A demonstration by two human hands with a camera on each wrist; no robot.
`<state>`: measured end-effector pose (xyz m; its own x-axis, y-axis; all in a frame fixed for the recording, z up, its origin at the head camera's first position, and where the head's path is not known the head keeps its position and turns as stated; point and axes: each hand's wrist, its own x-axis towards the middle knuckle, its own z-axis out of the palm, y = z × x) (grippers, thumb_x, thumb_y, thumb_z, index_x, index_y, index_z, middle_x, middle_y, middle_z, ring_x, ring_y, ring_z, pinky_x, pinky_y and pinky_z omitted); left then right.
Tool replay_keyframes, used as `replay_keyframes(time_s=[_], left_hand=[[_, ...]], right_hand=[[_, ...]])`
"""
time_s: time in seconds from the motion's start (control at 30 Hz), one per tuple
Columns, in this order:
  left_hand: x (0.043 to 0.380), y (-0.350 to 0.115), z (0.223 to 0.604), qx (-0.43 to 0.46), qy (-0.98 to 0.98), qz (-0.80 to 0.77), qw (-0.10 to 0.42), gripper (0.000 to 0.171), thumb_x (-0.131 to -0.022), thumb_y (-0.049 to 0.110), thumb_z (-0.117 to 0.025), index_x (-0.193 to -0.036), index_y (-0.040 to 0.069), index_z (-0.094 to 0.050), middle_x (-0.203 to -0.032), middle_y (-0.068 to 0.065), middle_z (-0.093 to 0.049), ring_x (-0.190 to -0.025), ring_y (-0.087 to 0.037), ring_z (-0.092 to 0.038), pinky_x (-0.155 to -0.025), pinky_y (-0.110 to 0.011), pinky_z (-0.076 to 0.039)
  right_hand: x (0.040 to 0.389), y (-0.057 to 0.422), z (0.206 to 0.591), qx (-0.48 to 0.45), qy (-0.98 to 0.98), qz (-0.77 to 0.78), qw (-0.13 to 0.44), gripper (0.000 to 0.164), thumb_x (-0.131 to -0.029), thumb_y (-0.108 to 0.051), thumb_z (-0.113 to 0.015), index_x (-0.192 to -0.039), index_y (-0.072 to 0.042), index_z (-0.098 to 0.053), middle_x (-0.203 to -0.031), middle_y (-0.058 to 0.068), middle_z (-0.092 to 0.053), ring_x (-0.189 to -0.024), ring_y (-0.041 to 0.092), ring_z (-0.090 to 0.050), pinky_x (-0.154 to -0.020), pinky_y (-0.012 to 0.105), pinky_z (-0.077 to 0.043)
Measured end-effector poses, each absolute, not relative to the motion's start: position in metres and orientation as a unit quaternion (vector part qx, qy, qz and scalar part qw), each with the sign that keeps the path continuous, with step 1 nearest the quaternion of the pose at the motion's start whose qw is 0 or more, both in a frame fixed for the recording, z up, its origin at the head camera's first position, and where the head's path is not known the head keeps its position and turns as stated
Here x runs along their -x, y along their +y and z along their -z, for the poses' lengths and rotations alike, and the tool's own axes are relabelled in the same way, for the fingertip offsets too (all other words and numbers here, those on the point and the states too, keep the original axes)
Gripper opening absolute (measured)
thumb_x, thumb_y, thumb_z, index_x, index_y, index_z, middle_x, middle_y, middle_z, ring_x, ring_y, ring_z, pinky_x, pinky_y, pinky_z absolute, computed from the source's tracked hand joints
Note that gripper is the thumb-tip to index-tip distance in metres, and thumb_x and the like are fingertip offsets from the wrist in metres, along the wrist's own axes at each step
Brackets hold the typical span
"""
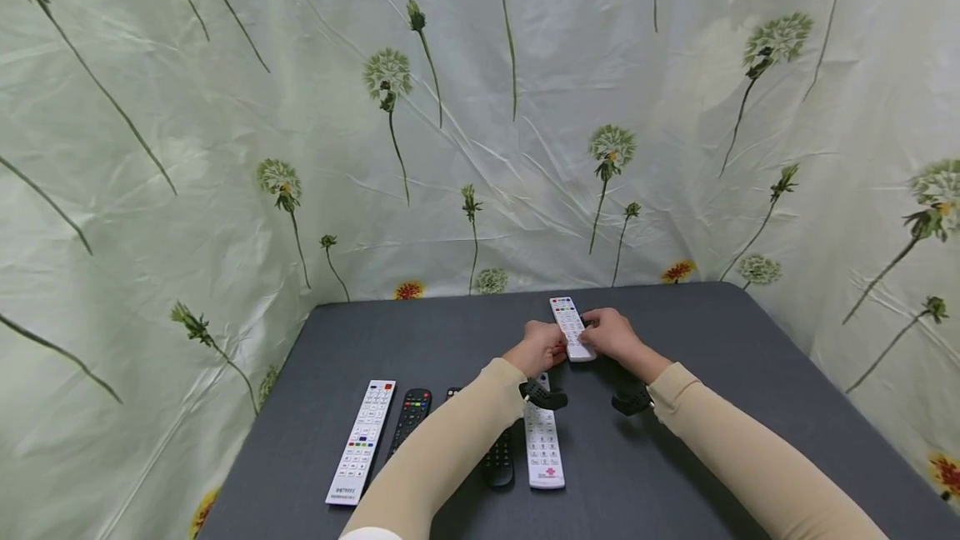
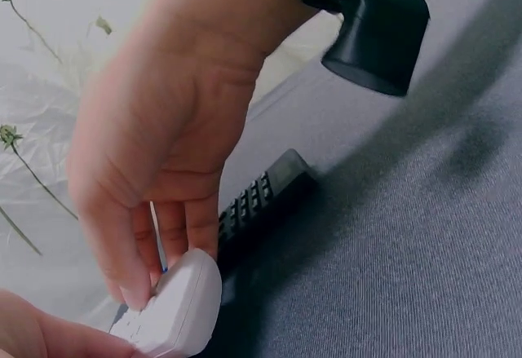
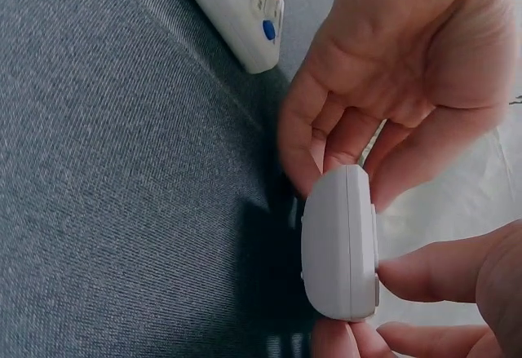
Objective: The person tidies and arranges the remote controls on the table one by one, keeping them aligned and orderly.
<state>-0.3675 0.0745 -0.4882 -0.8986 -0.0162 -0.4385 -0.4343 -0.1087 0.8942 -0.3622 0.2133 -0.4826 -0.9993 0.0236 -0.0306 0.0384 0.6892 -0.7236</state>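
Note:
Both hands are at a white remote control (image 1: 567, 325) with rows of buttons, near the table's back edge. On its left side my left hand (image 1: 542, 347) grips the near part, fingers curled at the edge. From the right, my right hand (image 1: 611, 333) pinches it between thumb and fingers. Seen end-on in the right wrist view, the white remote (image 3: 334, 244) is raised over the cloth with a dark shadow beside it. A black remote (image 2: 265, 199) lies beneath the right hand in the left wrist view, mostly hidden.
Nearer on the grey table (image 1: 420, 332) lie a long white remote (image 1: 362, 442), a black remote (image 1: 411, 415), another black remote (image 1: 498, 463) partly under the left sleeve, and a white remote (image 1: 543, 447) below the left wrist. A flowered curtain (image 1: 450, 148) hangs behind.

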Motion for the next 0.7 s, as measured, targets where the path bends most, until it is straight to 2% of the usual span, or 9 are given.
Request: replay_keyframes(time_s=[0.13, 0.27, 0.47, 0.7], left_hand=[[0.368, 0.073, 0.489, 0.177, 0.649, -0.727, 0.139, 0.023, -0.078, -0.018, -0.057, -0.095, -0.003, -0.061, -0.080, -0.010, -0.066, -0.057, -0.012, -0.055, -0.067, -0.029, -0.055], [0.370, 0.071, 0.488, 0.171, 0.651, -0.726, 0.140, 0.025, -0.077, -0.019, -0.057, -0.096, -0.002, -0.060, -0.077, -0.010, -0.066, -0.053, -0.011, -0.055, -0.060, -0.026, -0.055], [0.369, 0.068, 0.484, 0.157, 0.651, -0.732, 0.124, 0.030, -0.074, -0.022, -0.057, -0.098, -0.004, -0.062, -0.092, -0.020, -0.072, -0.056, -0.013, -0.060, -0.052, -0.024, -0.052], [0.365, 0.064, 0.478, 0.142, 0.658, -0.730, 0.120, 0.040, -0.078, -0.019, -0.058, -0.114, -0.005, -0.066, -0.091, -0.014, -0.071, -0.065, -0.016, -0.065, -0.070, -0.033, -0.058]], right_hand=[[0.360, 0.212, 0.480, -0.022, 0.907, 0.420, 0.023, 0.052, -0.084, 0.000, -0.067, -0.134, 0.013, -0.056, -0.089, 0.010, -0.070, -0.062, 0.012, -0.056, -0.053, 0.024, -0.046], [0.358, 0.211, 0.478, -0.026, 0.898, 0.438, 0.029, 0.051, -0.085, 0.000, -0.067, -0.133, 0.013, -0.057, -0.097, 0.014, -0.070, -0.065, 0.013, -0.056, -0.055, 0.024, -0.047], [0.355, 0.210, 0.474, -0.020, 0.892, 0.451, 0.016, 0.050, -0.084, -0.001, -0.068, -0.131, 0.012, -0.059, -0.108, 0.019, -0.068, -0.069, 0.014, -0.057, -0.056, 0.024, -0.048], [0.352, 0.210, 0.471, -0.021, 0.876, 0.481, 0.019, 0.051, -0.087, -0.002, -0.068, -0.135, 0.011, -0.056, -0.115, 0.021, -0.067, -0.083, 0.017, -0.062, -0.066, 0.028, -0.055]])
